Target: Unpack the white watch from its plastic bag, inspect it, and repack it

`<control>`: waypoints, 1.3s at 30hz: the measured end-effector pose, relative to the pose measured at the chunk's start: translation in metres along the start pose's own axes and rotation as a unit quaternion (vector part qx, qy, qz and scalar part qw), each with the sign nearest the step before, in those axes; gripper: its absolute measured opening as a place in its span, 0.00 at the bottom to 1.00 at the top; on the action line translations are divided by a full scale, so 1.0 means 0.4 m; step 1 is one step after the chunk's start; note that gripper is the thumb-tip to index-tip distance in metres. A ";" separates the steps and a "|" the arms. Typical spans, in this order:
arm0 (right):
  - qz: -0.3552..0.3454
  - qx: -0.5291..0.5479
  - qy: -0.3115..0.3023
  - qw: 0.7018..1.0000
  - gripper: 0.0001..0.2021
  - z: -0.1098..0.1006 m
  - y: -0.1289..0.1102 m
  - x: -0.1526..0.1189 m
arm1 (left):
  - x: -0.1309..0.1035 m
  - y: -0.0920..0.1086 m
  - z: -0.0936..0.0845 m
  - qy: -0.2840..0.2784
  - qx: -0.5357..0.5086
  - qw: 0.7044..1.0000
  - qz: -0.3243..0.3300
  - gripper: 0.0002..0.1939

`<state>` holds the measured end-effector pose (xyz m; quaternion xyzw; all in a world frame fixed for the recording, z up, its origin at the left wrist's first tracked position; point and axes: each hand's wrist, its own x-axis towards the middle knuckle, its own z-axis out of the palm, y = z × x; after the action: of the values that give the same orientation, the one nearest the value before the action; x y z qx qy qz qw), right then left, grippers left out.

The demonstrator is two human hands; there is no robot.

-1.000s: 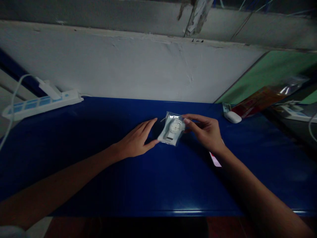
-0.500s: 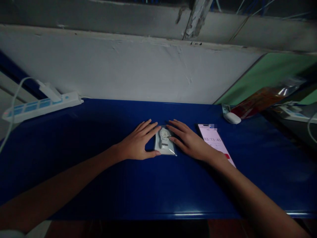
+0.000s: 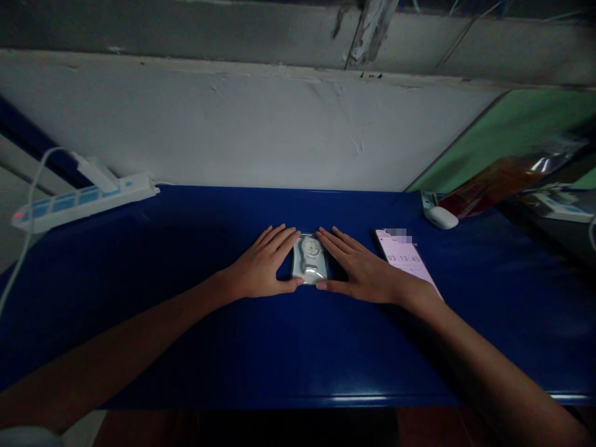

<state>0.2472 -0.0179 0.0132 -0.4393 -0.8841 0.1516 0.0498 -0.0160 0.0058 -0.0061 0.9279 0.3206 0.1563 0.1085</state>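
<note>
A white watch [image 3: 311, 248] lies in a clear plastic bag on the blue table [image 3: 279, 354]. My left hand [image 3: 266, 264] rests flat along the bag's left side, fingers spread and fingertips at its edge. On the right side, my right hand [image 3: 356, 264] lies with its fingers apart, index fingertip near the top corner and thumb at the bottom corner. Both hands touch the bag's edges without gripping it.
A phone [image 3: 405, 257] showing a timer lies beside my right wrist. At the left is a white power strip [image 3: 88, 202] with a cable. A white mouse-like case [image 3: 441, 217] and a red-orange package [image 3: 493, 183] are at the back right.
My right hand has shifted off the bag's face to its right edge, its thumb now lower. The bag sits straighter, and my left hand has barely moved.
</note>
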 end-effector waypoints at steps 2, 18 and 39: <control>0.004 -0.009 -0.002 1.000 0.54 -0.006 -0.003 0.015 | 0.000 0.001 0.000 0.003 0.000 1.000 -0.001 0.43; -0.007 0.039 -0.011 0.999 0.59 -0.020 0.007 0.022 | -0.002 -0.022 -0.010 -0.003 -0.009 1.000 -0.007 0.45; -0.022 0.000 0.048 0.999 0.58 0.008 0.032 0.018 | -0.005 -0.017 -0.015 -0.015 -0.001 1.000 -0.005 0.47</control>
<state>0.2520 -0.0056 0.0057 -0.4268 -0.8900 0.1296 0.0952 -0.0235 0.0104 -0.0030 0.9283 0.3238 0.1425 0.1147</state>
